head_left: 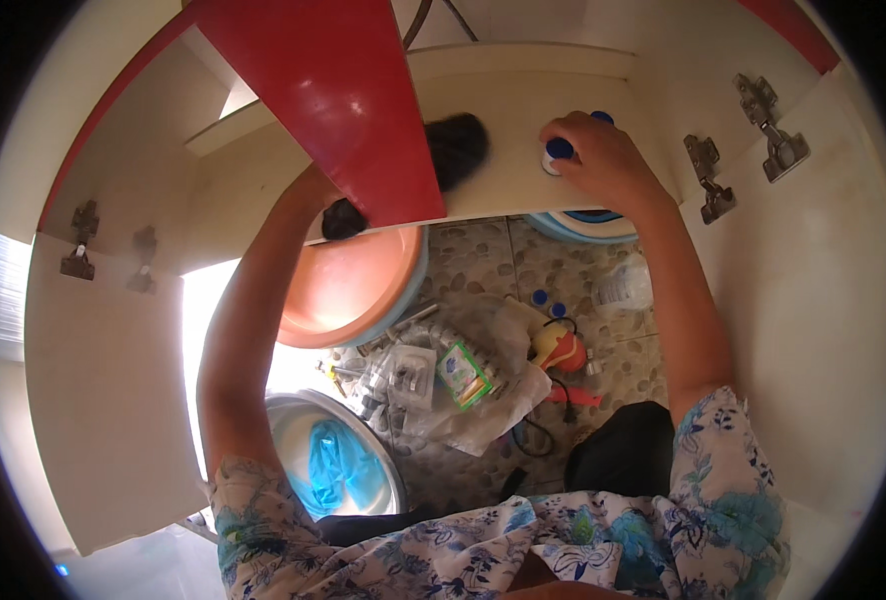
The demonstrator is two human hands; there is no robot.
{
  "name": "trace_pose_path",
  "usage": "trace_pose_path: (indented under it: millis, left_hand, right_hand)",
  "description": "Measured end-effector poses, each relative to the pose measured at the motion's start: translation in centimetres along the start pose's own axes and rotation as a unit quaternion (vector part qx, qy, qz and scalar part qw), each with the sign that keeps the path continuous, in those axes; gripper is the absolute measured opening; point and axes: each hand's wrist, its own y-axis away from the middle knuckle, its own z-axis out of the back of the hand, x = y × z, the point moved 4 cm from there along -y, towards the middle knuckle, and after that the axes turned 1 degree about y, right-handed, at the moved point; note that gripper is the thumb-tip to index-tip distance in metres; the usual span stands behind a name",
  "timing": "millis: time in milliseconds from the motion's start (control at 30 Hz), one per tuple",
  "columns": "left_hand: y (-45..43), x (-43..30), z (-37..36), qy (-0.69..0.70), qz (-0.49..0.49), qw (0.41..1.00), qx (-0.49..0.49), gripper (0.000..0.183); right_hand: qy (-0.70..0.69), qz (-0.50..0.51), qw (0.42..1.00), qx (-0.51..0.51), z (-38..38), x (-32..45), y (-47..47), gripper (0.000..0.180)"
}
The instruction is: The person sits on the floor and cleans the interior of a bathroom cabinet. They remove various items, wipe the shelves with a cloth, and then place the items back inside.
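My left hand reaches onto the wooden cabinet shelf, its fingers mostly hidden by a red panel. A dark, soft-looking object shows on both sides of that panel and touches this hand. Its far end is blurred, and I cannot tell whether it is a cloth or a brush. On the right of the shelf, my right hand grips a small white bottle with a blue cap. Another blue cap shows just behind the knuckles.
Open cabinet doors with metal hinges flank me. On the pebbled floor are an orange basin, a metal basin holding blue plastic, a plastic bag, an orange-and-yellow tool and a clear bottle.
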Motion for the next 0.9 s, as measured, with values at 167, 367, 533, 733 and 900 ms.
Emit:
trace_pose_path:
  millis: [167,367,533,733,900]
  left_hand:
    - [-4.3,-1.5,-2.6,-0.17,-0.304,0.91,0.227,0.03]
    - [-3.3,-0.8,-2.1,-0.184,-0.141,0.971,0.06,0.028]
    - [-3.1,0.8,1.3,-0.179,-0.023,0.965,-0.191,0.027]
    - [0.8,1.5,7.9,-0.488,0.051,0.829,-0.267,0.024]
    - [6.5,6.6,14.7,-0.593,0.184,0.732,-0.282,0.024]
  right_hand:
    - [-0.016,-0.03,0.999,-0.041,0.2,-0.6,1.2,0.036]
    - [-0.09,-0.06,0.992,-0.06,1.4,1.0,1.4,0.038]
    - [-0.106,-0.052,0.992,-0.054,1.1,1.4,1.3,0.035]
    - [-0.122,-0.078,0.986,-0.079,2.3,2.3,1.8,0.032]
    - [-0.074,-0.02,0.991,-0.11,3.7,3.8,2.7,0.03]
